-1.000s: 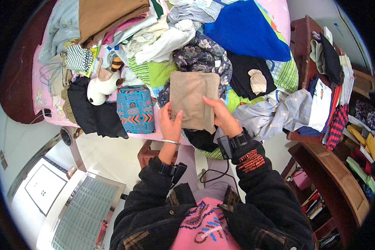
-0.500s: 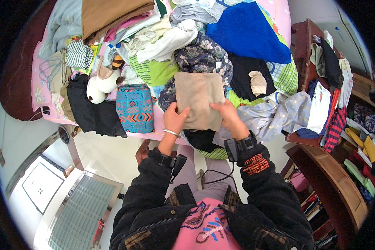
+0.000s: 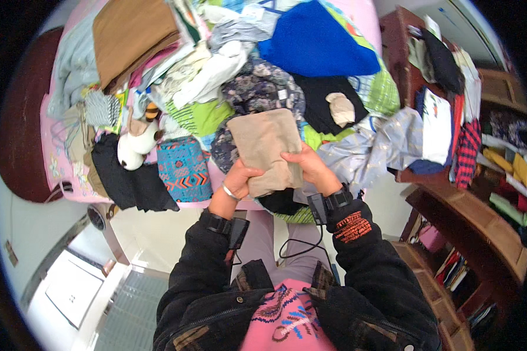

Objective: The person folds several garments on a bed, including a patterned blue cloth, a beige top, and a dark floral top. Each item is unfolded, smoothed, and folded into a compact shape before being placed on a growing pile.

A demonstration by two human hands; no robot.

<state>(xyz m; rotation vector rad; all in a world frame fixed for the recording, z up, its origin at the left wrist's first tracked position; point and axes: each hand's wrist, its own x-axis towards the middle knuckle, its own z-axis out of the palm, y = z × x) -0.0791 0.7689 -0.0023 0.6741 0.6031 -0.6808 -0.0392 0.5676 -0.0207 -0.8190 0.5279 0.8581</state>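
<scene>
Grips the folded beige cloth (image 3: 266,139) with left hand (image 3: 238,179) low on its left edge and right hand (image 3: 311,164) higher opposite, pointing its long axis forward, slightly left.

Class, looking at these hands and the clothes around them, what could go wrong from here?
The beige cloth extends beyond the left hand and right hand, so its far end might flop open.
The blue patterned cloth lies by the near edge of the pink sheet; a bump could knock it off.
</scene>
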